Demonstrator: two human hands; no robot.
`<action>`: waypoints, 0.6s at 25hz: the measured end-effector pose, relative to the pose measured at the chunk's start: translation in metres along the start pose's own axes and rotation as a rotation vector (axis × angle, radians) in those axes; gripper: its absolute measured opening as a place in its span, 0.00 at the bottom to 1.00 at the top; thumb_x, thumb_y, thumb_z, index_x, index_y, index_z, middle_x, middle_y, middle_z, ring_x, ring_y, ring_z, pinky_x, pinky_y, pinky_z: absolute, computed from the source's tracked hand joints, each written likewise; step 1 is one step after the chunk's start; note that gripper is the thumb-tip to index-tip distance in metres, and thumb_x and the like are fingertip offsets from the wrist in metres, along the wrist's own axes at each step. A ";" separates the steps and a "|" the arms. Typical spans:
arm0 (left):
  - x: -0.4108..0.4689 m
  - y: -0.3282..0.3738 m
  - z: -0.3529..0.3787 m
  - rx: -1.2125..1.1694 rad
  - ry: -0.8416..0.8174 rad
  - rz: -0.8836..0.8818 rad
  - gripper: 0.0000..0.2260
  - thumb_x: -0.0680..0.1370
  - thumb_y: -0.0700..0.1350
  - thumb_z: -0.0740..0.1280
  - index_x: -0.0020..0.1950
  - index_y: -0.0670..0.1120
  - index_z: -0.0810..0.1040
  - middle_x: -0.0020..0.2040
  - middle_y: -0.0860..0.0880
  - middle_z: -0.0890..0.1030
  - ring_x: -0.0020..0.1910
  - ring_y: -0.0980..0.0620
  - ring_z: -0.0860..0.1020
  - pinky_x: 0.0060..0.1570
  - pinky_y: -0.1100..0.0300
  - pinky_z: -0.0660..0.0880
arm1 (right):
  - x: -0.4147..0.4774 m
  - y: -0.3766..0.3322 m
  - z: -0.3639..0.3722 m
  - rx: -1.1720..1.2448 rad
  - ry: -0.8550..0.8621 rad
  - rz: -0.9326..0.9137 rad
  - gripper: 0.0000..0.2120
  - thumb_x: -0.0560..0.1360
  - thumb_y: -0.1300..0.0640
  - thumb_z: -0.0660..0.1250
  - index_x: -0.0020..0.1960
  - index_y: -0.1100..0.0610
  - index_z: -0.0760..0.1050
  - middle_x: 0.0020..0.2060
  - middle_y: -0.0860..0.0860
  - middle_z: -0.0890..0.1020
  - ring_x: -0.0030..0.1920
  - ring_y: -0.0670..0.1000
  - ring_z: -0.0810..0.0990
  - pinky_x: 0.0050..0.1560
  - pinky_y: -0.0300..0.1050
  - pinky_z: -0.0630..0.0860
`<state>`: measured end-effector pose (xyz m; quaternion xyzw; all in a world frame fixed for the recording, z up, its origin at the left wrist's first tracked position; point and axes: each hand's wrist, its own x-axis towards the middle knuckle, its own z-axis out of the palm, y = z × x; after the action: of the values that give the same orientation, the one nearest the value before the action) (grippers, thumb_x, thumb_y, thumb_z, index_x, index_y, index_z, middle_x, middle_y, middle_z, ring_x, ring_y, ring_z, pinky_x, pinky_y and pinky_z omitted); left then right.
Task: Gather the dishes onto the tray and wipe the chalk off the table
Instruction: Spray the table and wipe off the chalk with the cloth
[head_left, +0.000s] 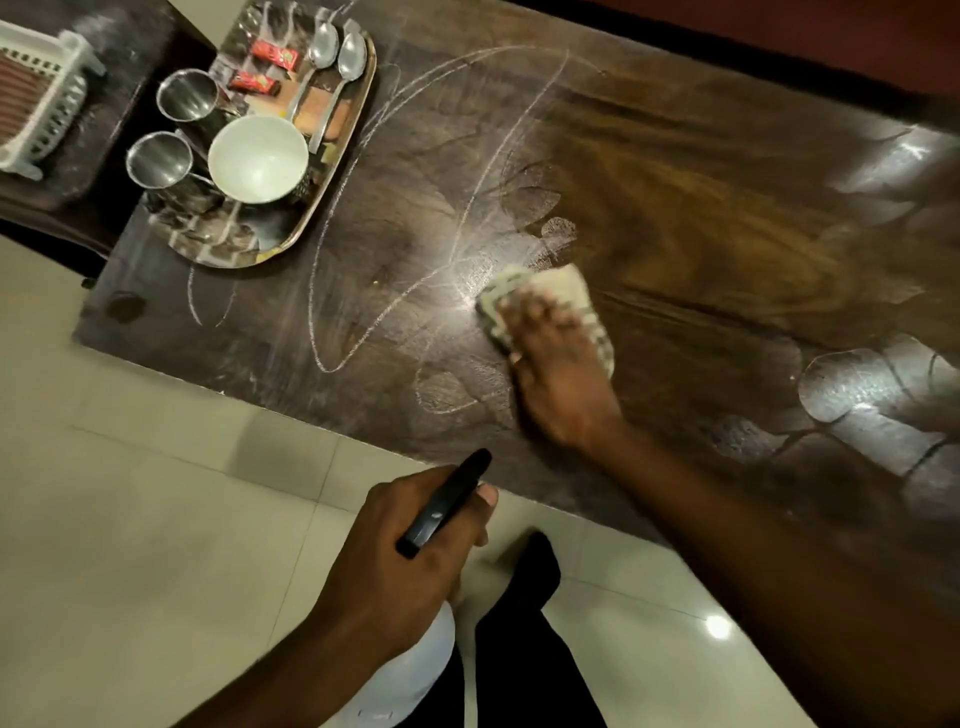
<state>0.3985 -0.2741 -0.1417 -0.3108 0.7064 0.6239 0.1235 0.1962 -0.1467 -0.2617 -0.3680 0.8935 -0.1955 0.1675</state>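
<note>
My right hand (558, 364) presses a pale folded cloth (550, 291) flat on the dark wooden table (701, 208), fingers spread over it. White chalk lines (395, 260) loop across the table's left and middle parts. At the far left a steel tray (332, 197) carries a white bowl (258, 158), two steel cups (188, 96) (158, 161), two spoons (335, 57) and two red packets (272, 54). My left hand (410, 561) hangs over the floor before the table's edge and grips a black phone (444, 504).
A white plastic rack (47, 98) stands on a lower dark surface left of the table. Pale floor tiles (156, 519) run along the near table edge. My dark trouser legs (519, 649) show below.
</note>
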 end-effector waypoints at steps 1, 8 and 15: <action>0.000 0.001 -0.005 0.021 0.001 0.022 0.18 0.79 0.58 0.69 0.44 0.44 0.85 0.39 0.44 0.87 0.26 0.46 0.81 0.30 0.57 0.77 | -0.015 -0.020 0.013 -0.047 -0.136 -0.242 0.30 0.86 0.51 0.54 0.87 0.48 0.54 0.87 0.51 0.55 0.87 0.56 0.51 0.86 0.59 0.47; -0.010 -0.006 -0.027 0.064 0.007 0.037 0.21 0.77 0.65 0.68 0.44 0.47 0.85 0.40 0.46 0.88 0.26 0.48 0.82 0.30 0.58 0.78 | 0.077 0.048 -0.060 -0.059 -0.023 0.199 0.31 0.87 0.57 0.58 0.87 0.52 0.52 0.87 0.56 0.51 0.87 0.60 0.48 0.85 0.52 0.43; -0.012 -0.012 -0.018 0.155 -0.041 0.055 0.23 0.83 0.57 0.69 0.36 0.41 0.77 0.29 0.39 0.81 0.25 0.40 0.80 0.30 0.52 0.78 | -0.048 0.050 -0.040 -0.127 -0.192 -0.127 0.30 0.85 0.53 0.54 0.87 0.52 0.57 0.87 0.52 0.54 0.87 0.56 0.50 0.86 0.57 0.47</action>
<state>0.4189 -0.2882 -0.1411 -0.2680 0.7582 0.5767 0.1443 0.1808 -0.0705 -0.2437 -0.4507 0.8588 -0.1126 0.2160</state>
